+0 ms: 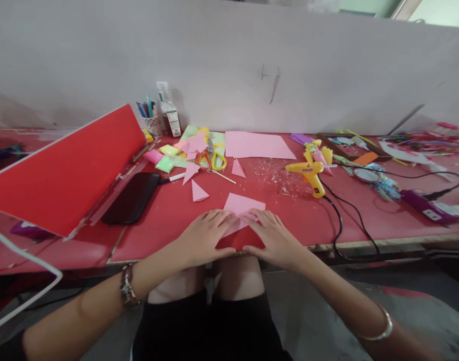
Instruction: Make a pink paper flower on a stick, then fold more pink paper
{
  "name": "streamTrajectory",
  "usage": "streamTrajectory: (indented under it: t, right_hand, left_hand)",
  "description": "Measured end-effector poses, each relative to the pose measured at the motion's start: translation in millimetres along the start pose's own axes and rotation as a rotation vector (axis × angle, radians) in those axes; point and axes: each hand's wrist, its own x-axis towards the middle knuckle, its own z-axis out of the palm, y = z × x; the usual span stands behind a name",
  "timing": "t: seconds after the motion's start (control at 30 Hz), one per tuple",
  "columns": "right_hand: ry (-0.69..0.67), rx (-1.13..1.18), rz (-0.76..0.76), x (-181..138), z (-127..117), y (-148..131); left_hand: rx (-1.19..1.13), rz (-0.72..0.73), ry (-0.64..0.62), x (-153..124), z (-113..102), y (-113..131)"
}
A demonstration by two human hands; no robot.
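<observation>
A small pink paper piece (pixel 243 206) lies near the front edge of the red table (pixel 289 215). My left hand (pixel 203 236) rests on its left part, fingers stretched flat and pressing down. My right hand (pixel 275 239) lies on its right part, fingers also flat on the paper. Both hands meet over the near half of the sheet and hide it. Several pink paper triangles (pixel 198 192) lie just beyond, with a larger pink sheet (pixel 256 145) further back.
A yellow glue gun (pixel 309 173) with a black cord stands to the right. Scissors (pixel 213 159) with orange and yellow handles, a black phone (pixel 132 197), a marker (pixel 172 178), a tilted red board (pixel 67 170), a pen cup (pixel 152 121) and a bottle (pixel 169 111) crowd the left and back.
</observation>
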Motion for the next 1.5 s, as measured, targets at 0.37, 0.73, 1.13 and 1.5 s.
streamTrajectory:
  t: [0.37,0.73,1.13,1.5]
  right_hand:
    - [0.045,-0.043,-0.187,-11.7,6.0,6.8]
    - [0.28,0.115,-0.284,-14.7,-2.1,10.6]
    - [0.455,-0.38,-0.402,-9.4,-15.8,14.2]
    - [0.188,-0.224,-0.333,-0.4,-3.6,16.6]
  left_hand:
    - [0.031,0.119,-0.011,-1.2,-13.2,3.3]
    - [-0.389,0.368,0.124,-1.9,-35.8,-11.2]
    - [-0.041,0.042,0.063,4.0,-8.0,-47.6]
    - [-0.085,0.034,0.14,-7.1,-21.9,-33.7]
